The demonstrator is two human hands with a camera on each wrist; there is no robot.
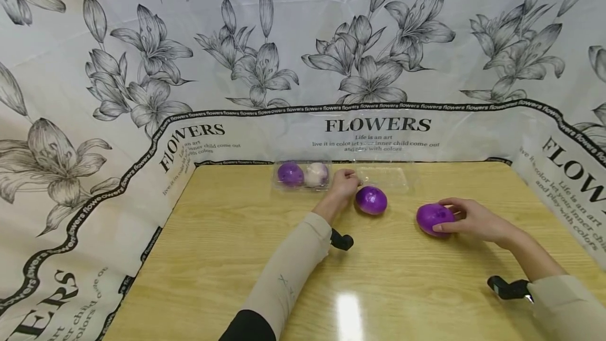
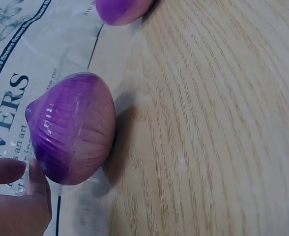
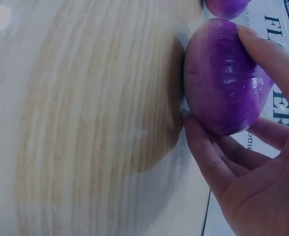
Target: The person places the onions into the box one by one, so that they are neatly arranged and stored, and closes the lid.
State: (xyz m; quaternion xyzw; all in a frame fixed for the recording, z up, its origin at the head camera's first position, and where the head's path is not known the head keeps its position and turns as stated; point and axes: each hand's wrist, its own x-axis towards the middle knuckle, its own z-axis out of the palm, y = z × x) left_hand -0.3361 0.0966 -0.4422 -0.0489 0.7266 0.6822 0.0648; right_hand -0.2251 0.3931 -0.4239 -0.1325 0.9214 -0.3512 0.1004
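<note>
Right hand (image 1: 473, 220): fingers grasping purple onion (image 1: 430, 219), right of a second onion (image 1: 371, 200) on table (image 1: 402, 272); left hand (image 1: 344, 183): fingers pinching edge of clear plastic container (image 1: 382, 177), a third onion (image 1: 290, 173) and pale bulb (image 1: 316, 174) within

Bare left hand (image 1: 344, 182) pinching near far edge of wooden tabletop (image 1: 393, 272); bare right hand (image 1: 473, 219) gripping, thumb (image 1: 446, 227) opposite fingers (image 1: 455, 203).
</note>
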